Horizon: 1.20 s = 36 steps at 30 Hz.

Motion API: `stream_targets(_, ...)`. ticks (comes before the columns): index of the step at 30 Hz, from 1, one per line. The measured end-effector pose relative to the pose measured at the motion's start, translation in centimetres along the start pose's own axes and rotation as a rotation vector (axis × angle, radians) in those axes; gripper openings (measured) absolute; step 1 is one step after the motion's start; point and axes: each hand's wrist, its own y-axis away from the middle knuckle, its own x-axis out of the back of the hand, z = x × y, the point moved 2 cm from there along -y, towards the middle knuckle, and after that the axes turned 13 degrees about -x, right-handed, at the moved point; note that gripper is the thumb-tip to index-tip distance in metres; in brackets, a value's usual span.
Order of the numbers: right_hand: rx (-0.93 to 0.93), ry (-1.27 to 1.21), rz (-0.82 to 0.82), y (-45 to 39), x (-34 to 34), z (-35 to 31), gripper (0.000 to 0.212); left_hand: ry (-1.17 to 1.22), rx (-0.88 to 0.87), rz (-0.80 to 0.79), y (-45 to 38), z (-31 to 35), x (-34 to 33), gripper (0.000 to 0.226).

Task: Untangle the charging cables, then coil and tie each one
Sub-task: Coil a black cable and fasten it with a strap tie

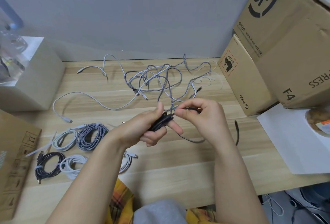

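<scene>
My left hand [153,127] grips a small bundle of black cable [160,121] above the wooden table [178,170]. My right hand [201,116] pinches the same black cable just right of the bundle. A grey braided cable [192,139] loops under my right hand. Behind my hands lies a tangle of grey and white cables [155,79]. A loose white cable [85,97] curves across the left. Several coiled, tied cables sit at the front left: a grey braided coil [92,136], a white coil [65,139], a black coil [49,165] and another white coil [73,165].
Cardboard boxes [278,45] stand at the right, with a white sheet [292,143] in front of them. A grey box [35,77] is at the left and a flat carton [14,161] at the front left. A black strap [237,131] lies at the right.
</scene>
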Motion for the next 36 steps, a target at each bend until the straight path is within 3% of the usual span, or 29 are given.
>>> stream_targets(3,0.034,-0.037,-0.039,-0.6,-0.3,0.3,0.023,0.365,-0.169,-0.039,0.0,0.2,0.4,0.049)
stream_targets(6,0.013,-0.018,-0.088,-1.0,-1.1,0.8,0.025,0.578,-0.288,-0.024,-0.4,0.6,0.6,0.036)
stream_targets(9,-0.006,0.027,-0.125,-0.9,-1.9,1.3,0.026,0.93,-0.359,-0.168,-0.6,1.2,0.5,0.038)
stream_targets(10,-0.013,0.055,-0.151,-0.9,-2.2,1.4,0.027,1.024,-0.387,-0.154,-0.6,1.5,0.5,0.038)
stream_targets(13,-0.049,0.224,-0.237,-0.7,-3.2,1.4,0.025,1.113,-0.501,0.13,-0.9,2.2,0.8,0.037)
stream_targets(17,-0.046,0.496,-0.297,0.1,-4.0,1.1,0.026,0.792,-0.542,0.675,-1.3,2.1,0.9,0.033)
stream_targets(21,-0.006,0.626,-0.334,1.2,-4.2,-0.2,0.028,0.297,-0.485,0.798,-1.8,1.3,0.1,0.025)
stream_targets(24,0.015,0.645,-0.341,1.7,-4.0,-0.9,0.031,-0.025,-0.429,0.761,-1.6,0.9,0.4,0.014)
stream_targets(27,0.059,0.676,-0.294,2.0,-3.3,-1.5,0.032,-0.172,-0.355,0.622,-1.4,0.4,0.1,0.014)
stream_targets(31,0.086,0.562,-0.233,1.9,-2.1,-1.9,0.021,-0.445,-0.179,0.555,-0.7,-0.2,0.6,0.016)
stream_targets(36,0.058,0.281,-0.107,1.2,-0.8,-1.4,0.013,-0.267,-0.033,0.212,0.4,-0.1,0.7,0.041)
